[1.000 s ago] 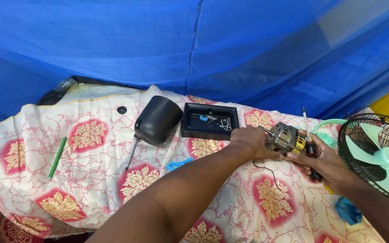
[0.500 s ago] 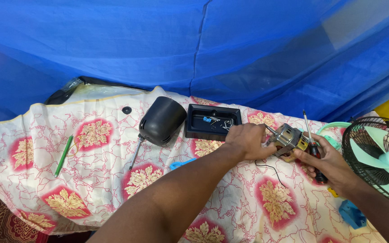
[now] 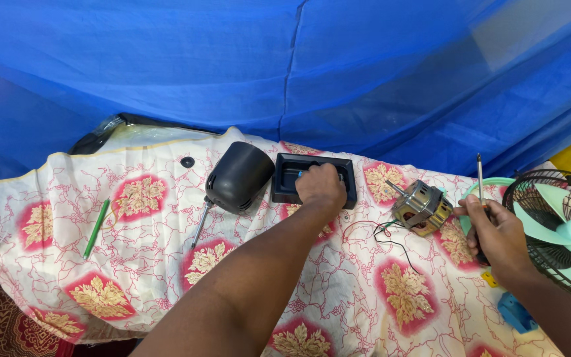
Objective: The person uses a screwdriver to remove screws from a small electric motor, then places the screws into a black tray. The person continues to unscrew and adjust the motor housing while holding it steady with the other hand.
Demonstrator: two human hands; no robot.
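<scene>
A green pen (image 3: 96, 228) lay far out to the left of the fingers on the flowered cloth (image 3: 47, 198), and a second screwdriver (image 3: 200, 223) rested just left of the black domed motor cover (image 3: 239, 176), its tip half tucked under that cover. The left hand (image 3: 322, 186) reached into the shallow black tray (image 3: 285, 178), fingers curled down over its contents; whether they had pinched a small part or only rested there could not be told, since the knuckles hid the tips. Any screw picked from there could slip from the fingertips and vanish in the busy pattern of the cloth, and a nudge of the wrist might tip the tray off the fold it sat on. To the right of those fingers, well apart from them, the bare fan motor (image 3: 421, 207) sat unheld on the cloth with its shaft pointing up-left and its thin wires (image 3: 384, 233) trailing loose towards the forearm; a sleeve or arm dragged back could snag them and pull the motor over. The right hand (image 3: 495, 235), just right of the motor, was closed round a screwdriver (image 3: 480, 173) held upright, blade above the fingers. The caged fan (image 3: 556, 231) stood close behind that hand, so a jerk could drive the blade into the grille.
</scene>
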